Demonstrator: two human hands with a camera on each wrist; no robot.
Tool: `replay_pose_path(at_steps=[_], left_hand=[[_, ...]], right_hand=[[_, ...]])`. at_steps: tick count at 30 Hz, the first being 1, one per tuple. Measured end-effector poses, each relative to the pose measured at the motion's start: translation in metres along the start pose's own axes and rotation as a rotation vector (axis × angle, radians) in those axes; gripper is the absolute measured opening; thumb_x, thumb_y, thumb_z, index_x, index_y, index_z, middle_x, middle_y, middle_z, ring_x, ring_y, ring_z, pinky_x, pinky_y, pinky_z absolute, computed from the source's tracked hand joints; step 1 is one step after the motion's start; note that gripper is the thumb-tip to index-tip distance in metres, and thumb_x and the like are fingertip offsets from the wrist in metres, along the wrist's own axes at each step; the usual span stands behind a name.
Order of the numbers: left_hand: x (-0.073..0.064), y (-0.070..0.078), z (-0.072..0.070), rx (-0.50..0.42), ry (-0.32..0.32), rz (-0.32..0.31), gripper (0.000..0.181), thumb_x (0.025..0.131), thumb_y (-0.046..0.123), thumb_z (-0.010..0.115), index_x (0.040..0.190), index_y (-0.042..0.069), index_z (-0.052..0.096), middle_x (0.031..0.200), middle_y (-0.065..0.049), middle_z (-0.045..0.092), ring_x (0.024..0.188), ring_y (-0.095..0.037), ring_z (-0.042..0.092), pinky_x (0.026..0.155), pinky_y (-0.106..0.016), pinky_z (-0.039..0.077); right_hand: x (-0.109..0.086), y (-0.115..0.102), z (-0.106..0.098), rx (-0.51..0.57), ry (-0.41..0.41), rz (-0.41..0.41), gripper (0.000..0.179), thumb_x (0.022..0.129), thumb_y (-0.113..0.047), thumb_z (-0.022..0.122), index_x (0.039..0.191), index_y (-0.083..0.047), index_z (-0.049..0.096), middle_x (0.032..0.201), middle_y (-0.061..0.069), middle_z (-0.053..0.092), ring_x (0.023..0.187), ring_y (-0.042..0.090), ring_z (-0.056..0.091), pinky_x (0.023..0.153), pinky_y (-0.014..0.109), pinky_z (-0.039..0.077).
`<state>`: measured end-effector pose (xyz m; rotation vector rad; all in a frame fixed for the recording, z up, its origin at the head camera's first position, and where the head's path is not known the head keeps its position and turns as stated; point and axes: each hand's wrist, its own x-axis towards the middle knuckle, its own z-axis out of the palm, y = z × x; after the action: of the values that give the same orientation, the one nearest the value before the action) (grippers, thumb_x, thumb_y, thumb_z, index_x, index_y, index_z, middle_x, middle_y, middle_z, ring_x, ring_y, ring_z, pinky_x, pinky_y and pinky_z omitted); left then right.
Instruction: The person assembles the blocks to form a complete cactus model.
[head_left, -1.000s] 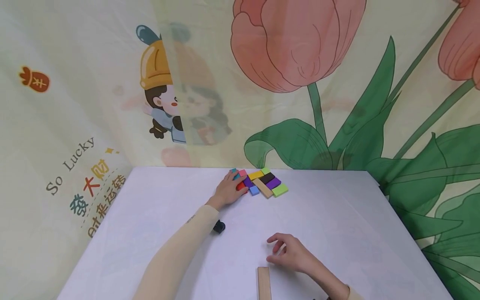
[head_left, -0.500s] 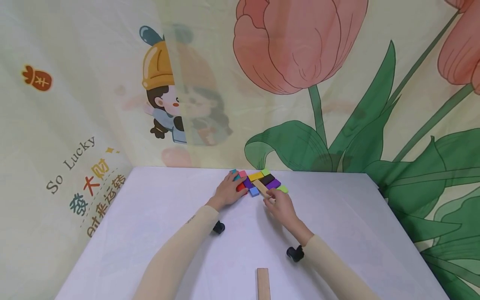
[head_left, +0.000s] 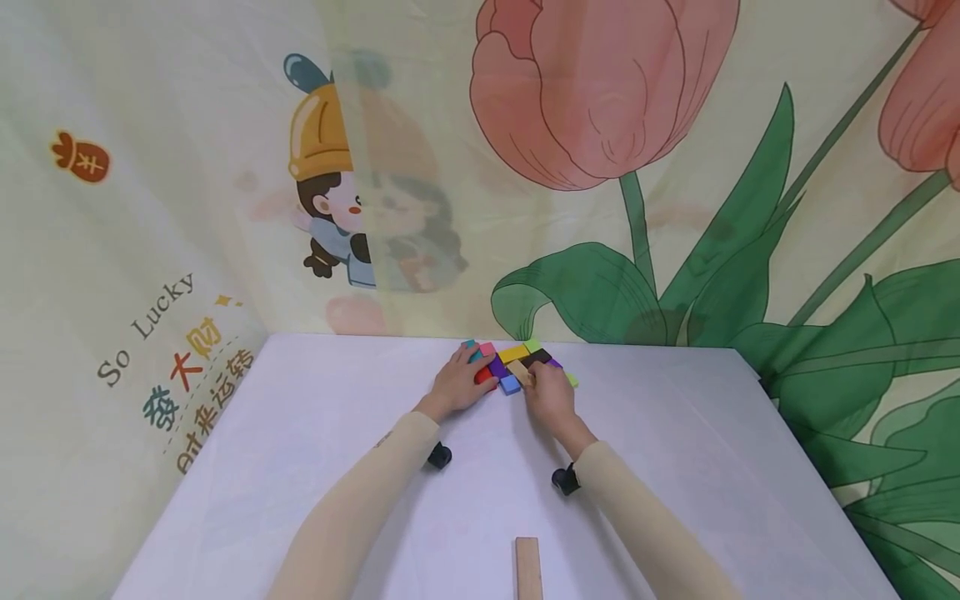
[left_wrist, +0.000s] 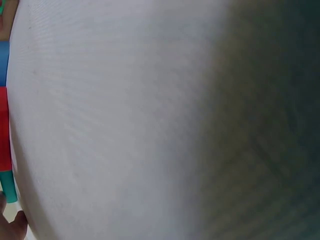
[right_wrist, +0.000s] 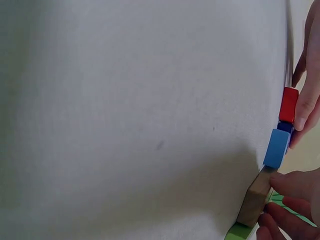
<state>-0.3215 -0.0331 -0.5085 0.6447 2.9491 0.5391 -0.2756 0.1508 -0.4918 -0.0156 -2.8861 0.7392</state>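
My left hand [head_left: 453, 385] rests on the left side of a flat cluster of coloured blocks at the table's far edge, its fingers spread over a red block [head_left: 483, 377] and a teal one [head_left: 476, 356]. At the cluster's near right side, my right hand [head_left: 552, 400] holds a plain wooden block [head_left: 519, 372], covering its near end. In the right wrist view the thumb and fingers lie on either side of this wooden block [right_wrist: 256, 199]. A light blue block [head_left: 510, 385] sits between the two hands.
Yellow [head_left: 513, 354], black [head_left: 536, 357] and pink [head_left: 487, 348] blocks belong to the same cluster. A separate long wooden plank [head_left: 528, 567] lies at the near edge of the white table [head_left: 337, 400]. A printed curtain hangs behind.
My right hand has come forward from above the near plank to the cluster and taken hold of the wooden block, then shifted slightly farther over it. The left hand has stayed put.
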Motion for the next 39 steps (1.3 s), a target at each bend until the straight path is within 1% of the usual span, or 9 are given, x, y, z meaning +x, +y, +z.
replay_pose_path(at_steps=[6,9,12,16,22,26,30,35,39], left_hand=[[-0.001,0.0,-0.002,-0.012,0.0,0.005,0.058,0.096,0.049,0.05,0.147,0.025,0.042,0.161,-0.009,0.025,0.151,-0.033,0.015,0.119,-0.048,0.024],[-0.002,0.0,-0.002,-0.014,-0.004,0.002,0.058,0.095,0.05,0.05,0.147,0.026,0.041,0.161,-0.009,0.024,0.151,-0.033,0.015,0.119,-0.049,0.024],[-0.001,0.0,-0.001,-0.002,-0.004,-0.001,0.058,0.095,0.051,0.049,0.148,0.026,0.04,0.161,-0.008,0.024,0.151,-0.032,0.014,0.119,-0.049,0.024],[-0.001,0.001,-0.001,-0.004,-0.006,-0.002,0.058,0.095,0.051,0.049,0.148,0.026,0.041,0.161,-0.008,0.024,0.151,-0.032,0.015,0.118,-0.049,0.025],[-0.001,-0.001,0.0,-0.007,-0.007,0.006,0.058,0.095,0.05,0.049,0.148,0.026,0.041,0.161,-0.009,0.025,0.151,-0.033,0.015,0.119,-0.049,0.024],[0.001,-0.002,0.001,-0.003,0.0,0.006,0.058,0.095,0.051,0.049,0.148,0.026,0.041,0.161,-0.009,0.024,0.151,-0.033,0.015,0.119,-0.048,0.024],[0.002,-0.002,0.0,-0.001,0.003,0.009,0.059,0.095,0.051,0.049,0.147,0.026,0.041,0.161,-0.009,0.025,0.151,-0.033,0.016,0.119,-0.049,0.024],[0.001,-0.002,0.0,-0.005,0.006,0.015,0.058,0.095,0.05,0.05,0.147,0.026,0.041,0.16,-0.009,0.025,0.15,-0.035,0.016,0.119,-0.05,0.024],[0.001,-0.002,0.0,-0.004,0.002,0.01,0.059,0.095,0.05,0.05,0.148,0.026,0.041,0.161,-0.009,0.025,0.151,-0.034,0.015,0.119,-0.049,0.023]], right_hand=[[0.0,-0.003,0.0,0.015,0.006,0.045,0.023,0.083,-0.004,0.07,0.105,0.0,0.068,0.093,0.013,0.069,0.084,0.026,0.063,0.078,0.041,0.054],[0.001,-0.004,0.0,-0.018,0.018,0.078,0.021,0.083,-0.008,0.07,0.103,-0.002,0.068,0.092,0.012,0.068,0.084,0.027,0.063,0.075,0.043,0.052],[0.0,-0.005,0.0,-0.078,0.026,0.106,0.021,0.082,-0.014,0.071,0.101,-0.004,0.068,0.092,0.012,0.067,0.086,0.029,0.064,0.074,0.045,0.05],[-0.001,-0.006,-0.002,-0.102,0.007,0.134,0.021,0.082,-0.016,0.072,0.099,-0.005,0.068,0.093,0.012,0.066,0.087,0.028,0.063,0.076,0.044,0.05],[-0.003,-0.008,-0.004,-0.041,-0.02,0.155,0.027,0.081,-0.016,0.074,0.104,-0.004,0.066,0.099,0.013,0.069,0.09,0.028,0.065,0.077,0.045,0.052],[-0.003,-0.01,-0.005,0.022,-0.047,0.201,0.035,0.08,-0.015,0.076,0.109,-0.002,0.063,0.101,0.015,0.07,0.091,0.029,0.065,0.08,0.047,0.052],[-0.004,-0.011,-0.001,0.042,-0.07,0.229,0.035,0.08,-0.015,0.076,0.109,-0.002,0.063,0.104,0.016,0.067,0.095,0.031,0.063,0.081,0.048,0.051],[-0.007,-0.01,0.003,0.072,-0.066,0.22,0.031,0.082,-0.016,0.073,0.108,-0.002,0.062,0.107,0.017,0.062,0.098,0.032,0.059,0.082,0.048,0.051],[-0.007,-0.008,0.003,0.099,-0.054,0.202,0.028,0.086,-0.017,0.07,0.108,-0.001,0.063,0.104,0.016,0.066,0.095,0.029,0.062,0.083,0.045,0.052]])
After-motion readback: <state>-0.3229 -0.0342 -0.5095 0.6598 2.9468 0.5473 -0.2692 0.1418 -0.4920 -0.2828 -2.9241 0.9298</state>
